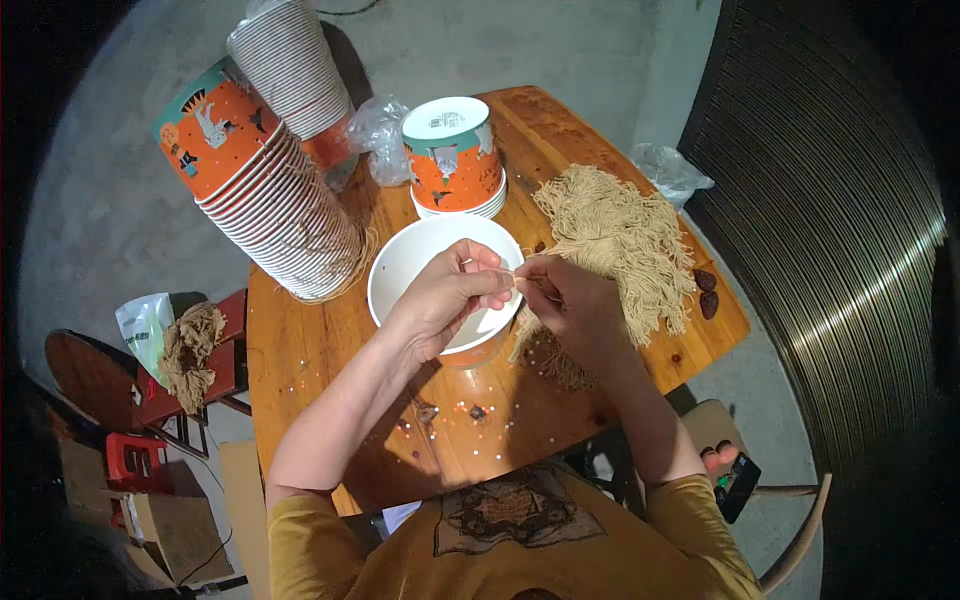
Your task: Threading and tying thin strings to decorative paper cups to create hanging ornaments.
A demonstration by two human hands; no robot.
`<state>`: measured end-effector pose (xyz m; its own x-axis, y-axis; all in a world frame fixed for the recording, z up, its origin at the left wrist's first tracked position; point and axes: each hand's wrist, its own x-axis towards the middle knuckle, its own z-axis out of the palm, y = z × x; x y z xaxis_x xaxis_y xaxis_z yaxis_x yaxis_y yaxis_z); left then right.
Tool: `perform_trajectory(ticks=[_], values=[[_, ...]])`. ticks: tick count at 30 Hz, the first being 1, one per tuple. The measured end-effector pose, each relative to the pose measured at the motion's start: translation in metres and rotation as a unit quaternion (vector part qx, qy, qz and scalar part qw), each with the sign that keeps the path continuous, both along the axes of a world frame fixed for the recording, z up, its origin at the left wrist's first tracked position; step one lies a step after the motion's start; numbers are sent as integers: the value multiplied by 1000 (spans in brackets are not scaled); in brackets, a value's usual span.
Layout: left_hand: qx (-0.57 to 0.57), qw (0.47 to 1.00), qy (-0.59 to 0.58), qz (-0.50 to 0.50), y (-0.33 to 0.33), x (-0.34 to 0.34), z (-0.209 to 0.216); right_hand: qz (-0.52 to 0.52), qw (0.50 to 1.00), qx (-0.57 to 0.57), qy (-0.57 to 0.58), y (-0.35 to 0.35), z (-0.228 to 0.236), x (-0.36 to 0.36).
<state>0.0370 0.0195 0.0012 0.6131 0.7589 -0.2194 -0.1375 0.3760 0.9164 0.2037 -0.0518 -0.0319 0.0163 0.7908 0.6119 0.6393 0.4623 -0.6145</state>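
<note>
Over a white-lined paper tub (398,262), both my hands meet fingertip to fingertip. My left hand (450,292) is closed in a pinch, and my right hand (577,300) pinches right beside it. What looks like a thin pale string (513,277) shows between the fingertips; most of it is hidden. The tub stands upright, its orange outer side peeking out below the hands. Just right of it lies a large heap of beige string (615,235), partly covered by my right hand. Loose strands (560,368) spread on the table beneath my right wrist.
Small pale and orange beads (478,412) dot the wooden table (300,400). An upside-down orange tub (452,165) stands behind, with tall leaning tub stacks (285,215) at left. Two dark wrinkled pieces (708,292) lie at the right edge. A ribbed metal shutter (830,230) rises beyond.
</note>
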Motion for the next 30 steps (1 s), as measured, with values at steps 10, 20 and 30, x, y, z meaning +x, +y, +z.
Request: perform_trajectory(ticks=[10,20,30], values=[[3,1000,-8,4,1,-1,-1,-15,999,-33,4,-4,6,-2],[54,998,18,7,0,0,-1,-6,986,-102,134,-3,0,0],[77,997,8,11,-1,1,0,-21,1000,5,20,-1,2,-3]])
